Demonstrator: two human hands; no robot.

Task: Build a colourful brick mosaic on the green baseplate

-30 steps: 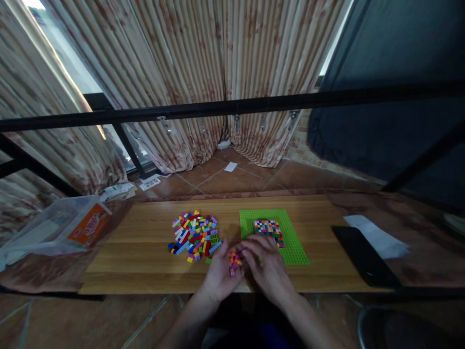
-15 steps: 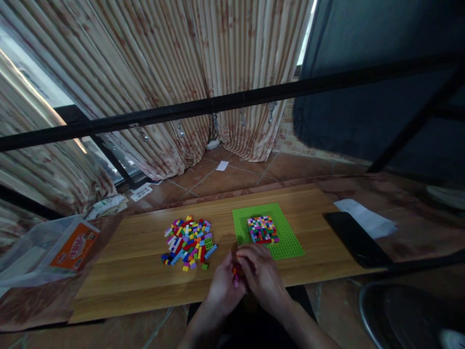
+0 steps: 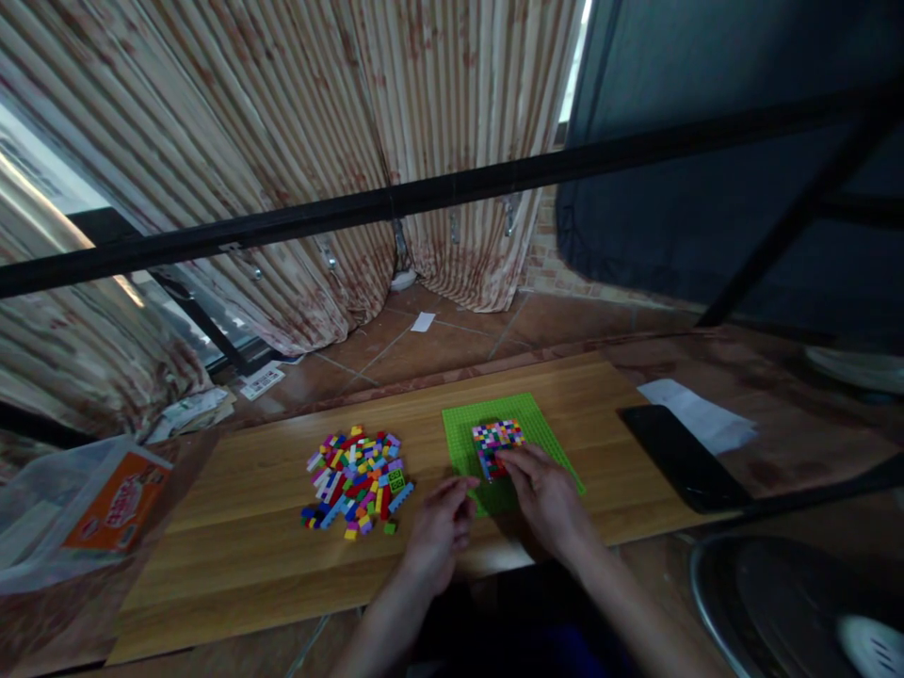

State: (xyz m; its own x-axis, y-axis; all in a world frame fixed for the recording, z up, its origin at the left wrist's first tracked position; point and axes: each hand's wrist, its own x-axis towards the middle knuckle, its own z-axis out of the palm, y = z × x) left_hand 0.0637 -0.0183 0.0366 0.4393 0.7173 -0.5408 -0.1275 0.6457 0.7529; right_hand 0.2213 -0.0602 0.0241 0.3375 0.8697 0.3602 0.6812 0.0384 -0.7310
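A block of small multicoloured toy bricks [image 3: 495, 435] stands on a green studded baseplate [image 3: 459, 428]. My right hand [image 3: 547, 494] reaches over the plate's near right part, its thumb and fingers pinched at the block's near edge. A small toy brick appears to be between those fingertips, mostly hidden by them. My left hand [image 3: 442, 527] is just left of the plate's near corner, fingers curled in. Small toy bricks lay in that palm a moment ago; the curled fingers now cover them. Left of it spreads a loose pile of toy bricks [image 3: 360, 476].
All this is on a low wooden table [image 3: 233, 527]. A black phone-like slab [image 3: 682, 461] lies at its right end beside white paper [image 3: 699, 414]. A clear plastic box [image 3: 49, 508] with an orange label stands left. A round dark stool [image 3: 783, 603] is at lower right.
My hands were together in front of the plate, with pink and orange bricks in the left palm. They have parted: the right moved forward to the block, and the left closed.
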